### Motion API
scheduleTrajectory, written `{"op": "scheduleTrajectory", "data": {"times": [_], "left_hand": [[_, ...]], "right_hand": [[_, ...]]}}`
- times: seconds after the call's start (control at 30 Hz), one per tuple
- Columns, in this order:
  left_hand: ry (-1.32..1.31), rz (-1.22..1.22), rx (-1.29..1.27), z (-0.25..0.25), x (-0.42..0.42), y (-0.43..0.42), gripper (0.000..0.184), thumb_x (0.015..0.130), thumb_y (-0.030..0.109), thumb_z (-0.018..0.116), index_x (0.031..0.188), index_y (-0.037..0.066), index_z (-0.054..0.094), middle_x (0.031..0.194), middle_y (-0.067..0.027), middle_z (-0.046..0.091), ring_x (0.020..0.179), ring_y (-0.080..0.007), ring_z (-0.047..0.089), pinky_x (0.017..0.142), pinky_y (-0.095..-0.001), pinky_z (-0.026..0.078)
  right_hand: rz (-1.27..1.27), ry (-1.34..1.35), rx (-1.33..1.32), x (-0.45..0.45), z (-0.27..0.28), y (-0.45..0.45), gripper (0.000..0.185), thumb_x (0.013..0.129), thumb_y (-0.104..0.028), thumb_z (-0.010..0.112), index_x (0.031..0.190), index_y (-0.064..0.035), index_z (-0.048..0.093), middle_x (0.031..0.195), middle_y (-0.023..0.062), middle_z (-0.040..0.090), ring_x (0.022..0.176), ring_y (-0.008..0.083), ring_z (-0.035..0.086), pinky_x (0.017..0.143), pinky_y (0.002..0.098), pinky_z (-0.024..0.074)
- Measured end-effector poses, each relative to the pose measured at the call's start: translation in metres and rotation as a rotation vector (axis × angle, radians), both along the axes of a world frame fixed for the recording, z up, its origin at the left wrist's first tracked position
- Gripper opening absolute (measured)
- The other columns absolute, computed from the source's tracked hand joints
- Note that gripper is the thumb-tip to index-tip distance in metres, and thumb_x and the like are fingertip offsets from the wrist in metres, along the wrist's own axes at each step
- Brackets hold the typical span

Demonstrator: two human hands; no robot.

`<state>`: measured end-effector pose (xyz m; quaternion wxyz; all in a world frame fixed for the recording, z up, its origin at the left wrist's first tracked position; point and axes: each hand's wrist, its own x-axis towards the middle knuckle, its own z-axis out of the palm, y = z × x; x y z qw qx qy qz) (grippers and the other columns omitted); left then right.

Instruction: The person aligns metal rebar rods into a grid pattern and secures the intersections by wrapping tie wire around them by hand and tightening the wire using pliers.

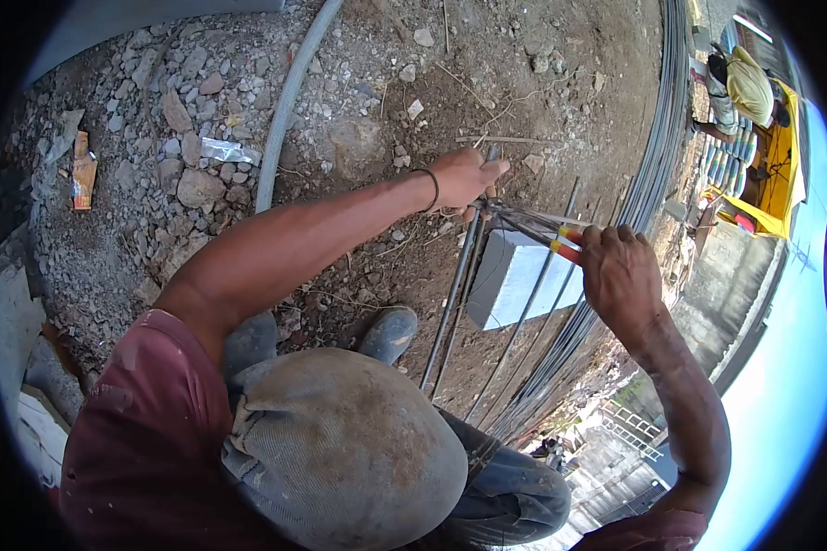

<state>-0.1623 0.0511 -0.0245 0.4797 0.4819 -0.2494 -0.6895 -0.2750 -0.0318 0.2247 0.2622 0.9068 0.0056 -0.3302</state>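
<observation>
My left hand [464, 179] is closed around the ends of thin steel rods [459, 294], near the middle of the view. To its right, my right hand [620, 280] grips the red and yellow handles of long pincers [565, 246]. The pincers' jaws reach to the rods just beside my left hand, and the exact bite is too small to make out. Under the rods and pincers sits a pale block [515, 280]. More single rods run over the block.
A long bundle of rods [648, 165] curves down the right side. A grey pipe [289, 101] lies over rubble at the upper left. A crouching person [749, 87] is near a yellow tarp [786, 174] at the upper right. My boot [389, 332] rests on the soil.
</observation>
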Motion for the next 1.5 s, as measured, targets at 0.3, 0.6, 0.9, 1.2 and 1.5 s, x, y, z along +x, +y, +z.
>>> {"op": "scheduleTrajectory", "data": {"times": [0.3, 0.6, 0.9, 1.2, 1.5], "left_hand": [[0.138, -0.088, -0.045, -0.016, -0.004, -0.002, 0.074, 0.107, 0.061, 0.037, 0.111, -0.006, 0.07, 0.063, -0.0102, 0.069, 0.049, -0.0158, 0.062, 0.049, -0.0312, 0.047], [0.826, 0.232, -0.307, -0.035, -0.055, 0.086, 0.09, 0.101, 0.058, 0.056, 0.161, 0.0, 0.022, 0.163, -0.0191, 0.032, 0.152, -0.0286, 0.03, 0.122, -0.0546, 0.025], [0.502, 0.597, 0.133, -0.003, -0.103, 0.03, 0.044, 0.11, 0.041, 0.047, 0.126, 0.005, 0.068, 0.067, -0.0039, 0.063, 0.059, -0.0125, 0.058, 0.055, -0.0302, 0.047], [0.489, 0.578, 0.124, 0.0, -0.098, 0.032, 0.042, 0.11, 0.038, 0.049, 0.126, 0.004, 0.068, 0.069, -0.0037, 0.063, 0.062, -0.012, 0.06, 0.057, -0.0286, 0.047], [0.66, 0.595, 0.125, 0.002, -0.098, 0.033, 0.04, 0.11, 0.034, 0.051, 0.129, 0.003, 0.067, 0.072, -0.0024, 0.062, 0.064, -0.0108, 0.06, 0.056, -0.0265, 0.048]], "right_hand": [[-1.64, 0.55, 0.709, 0.003, 0.001, -0.047, 0.036, 0.097, -0.026, 0.071, 0.079, 0.0052, 0.066, 0.063, 0.0121, 0.067, 0.048, 0.0195, 0.068, 0.045, 0.0317, 0.0574], [-1.575, 0.555, 0.641, 0.024, 0.009, -0.029, 0.022, 0.088, -0.008, 0.077, 0.088, 0.0106, 0.064, 0.067, 0.0171, 0.07, 0.053, 0.0236, 0.072, 0.047, 0.0338, 0.0609], [-0.408, 0.374, 0.198, 0.021, 0.004, -0.005, 0.037, 0.09, -0.003, 0.064, 0.123, 0.0056, 0.048, 0.086, 0.0199, 0.068, 0.059, 0.027, 0.07, 0.05, 0.0421, 0.0577], [-0.336, 0.385, 0.038, 0.009, 0.002, -0.007, 0.025, 0.104, -0.023, 0.056, 0.1, -0.0002, 0.065, 0.085, 0.0164, 0.072, 0.071, 0.0283, 0.074, 0.063, 0.0408, 0.0608], [-1.557, 0.481, 0.618, 0.026, 0.006, -0.018, 0.025, 0.086, -0.004, 0.077, 0.101, 0.0087, 0.061, 0.069, 0.0151, 0.069, 0.048, 0.0192, 0.067, 0.04, 0.0315, 0.0547]]}}
